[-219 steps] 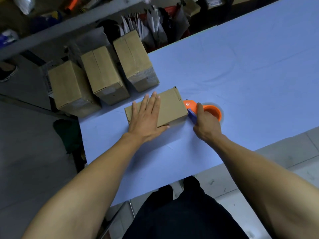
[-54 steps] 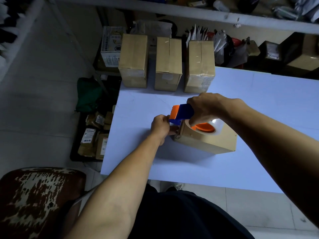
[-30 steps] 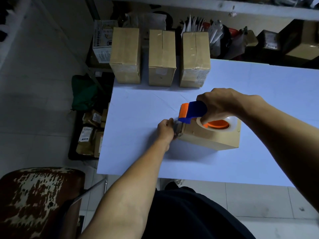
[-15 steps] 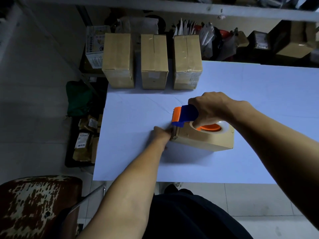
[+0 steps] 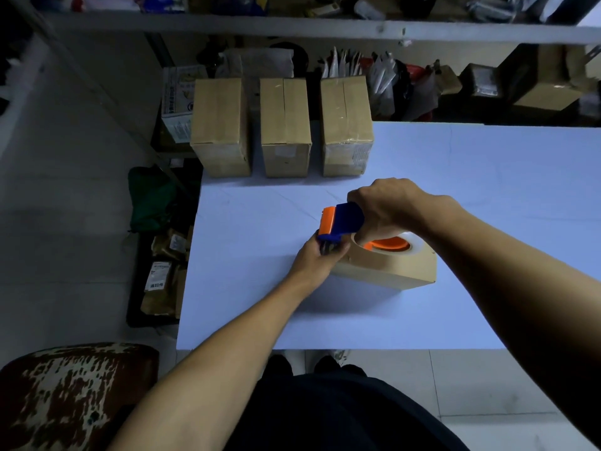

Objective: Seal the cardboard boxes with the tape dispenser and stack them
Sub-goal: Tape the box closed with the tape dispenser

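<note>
- Right hand (image 5: 387, 208) is gripping the tape dispenser (image 5: 341, 221) at frame centre, fingers curled round its blue handle, orange blade end pointing left.
- Dispenser is sitting on top of the box (image 5: 387, 270), its tape roll (image 5: 388, 247) with orange core lying flat on the box top.
- Left hand (image 5: 317, 260) is pressing against the left end of the box, just under the dispenser's nose; fingers are bending round that end, thumb up by the blue part. Cannot tell if it is pinching tape.
- Box is lying on the table (image 5: 487, 190), centre of frame, slightly right of middle, well apart from the other boxes.
- Three boxes are standing in a row at the table's far left edge, upper centre of frame: left box (image 5: 221, 125), middle box (image 5: 284, 125), right box (image 5: 344, 123). Small gaps between them, not stacked. Right one is showing glossy tape on its top and front.
- Shelf (image 5: 292, 27) is running across the top of the frame, clutter below it.
- Stool (image 5: 71, 392) with worn patchy seat is showing at lower left.
- Packets (image 5: 162, 281) are lying on the floor left of the table.
</note>
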Available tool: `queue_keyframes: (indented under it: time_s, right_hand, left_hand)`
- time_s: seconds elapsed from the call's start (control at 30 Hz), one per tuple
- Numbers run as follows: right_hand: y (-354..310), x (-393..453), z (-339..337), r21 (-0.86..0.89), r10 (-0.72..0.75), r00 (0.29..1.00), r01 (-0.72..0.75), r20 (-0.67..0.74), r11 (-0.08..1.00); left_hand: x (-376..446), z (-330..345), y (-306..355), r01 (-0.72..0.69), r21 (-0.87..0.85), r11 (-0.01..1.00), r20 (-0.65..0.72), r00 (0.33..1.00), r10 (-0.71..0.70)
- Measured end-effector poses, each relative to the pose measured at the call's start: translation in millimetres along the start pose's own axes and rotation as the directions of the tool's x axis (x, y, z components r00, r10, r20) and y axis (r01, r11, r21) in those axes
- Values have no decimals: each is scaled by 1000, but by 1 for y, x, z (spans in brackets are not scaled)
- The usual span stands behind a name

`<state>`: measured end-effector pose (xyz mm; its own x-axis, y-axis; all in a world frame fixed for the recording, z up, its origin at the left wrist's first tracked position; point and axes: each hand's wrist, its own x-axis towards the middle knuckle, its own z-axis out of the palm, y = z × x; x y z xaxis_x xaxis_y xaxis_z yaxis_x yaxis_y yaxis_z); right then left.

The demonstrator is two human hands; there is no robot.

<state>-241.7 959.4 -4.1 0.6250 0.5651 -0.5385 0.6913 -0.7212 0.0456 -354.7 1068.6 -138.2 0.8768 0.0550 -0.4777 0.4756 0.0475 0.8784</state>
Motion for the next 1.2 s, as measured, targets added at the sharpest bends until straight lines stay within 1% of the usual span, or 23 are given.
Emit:
queue_keyframes:
  time_s: [0.07,0.1,0.3,0.5,0.67,0.73,0.83,0.97,1.07,1.2]
  right_hand:
    - [0,1,0,-3,4,1000,-4,-9,1000]
    - [0,0,0,-2,6,1000,-6,-13,1000]
    - [3,-3,2,-41,4,1000,-4,0,999]
    - [16,-18,11,43,25,1000,-25,1,999]
    - [58,-54,25,171,162,986,-165,30,971]
    - [69,-69,36,227,182,983,-180,12,957]
    - [71,-78,44,277,178,984,-164,-26,947]
    - [69,-79,47,253,164,984,-140,-75,957]
    - [66,-77,46,235,170,982,-147,-82,961]
    - [52,-66,42,266,188,978,-160,-85,951]
  left_hand:
    - [4,7,0,-8,76,997,-84,996,14]
    - [7,9,0,-9,97,995,-99,995,18]
    - [14,3,5,-11,187,982,-45,999,20]
    - [13,9,3,-5,233,972,-62,998,20]
    - [17,8,4,-68,361,930,-40,995,88]
    - [17,7,4,-76,397,915,-30,995,96]
    - [16,6,6,-113,405,907,37,994,107]
    - [17,2,11,-119,391,913,88,992,92]
    - [19,-2,23,-130,387,913,95,990,101]
    - [24,-20,31,-124,396,910,81,992,99]
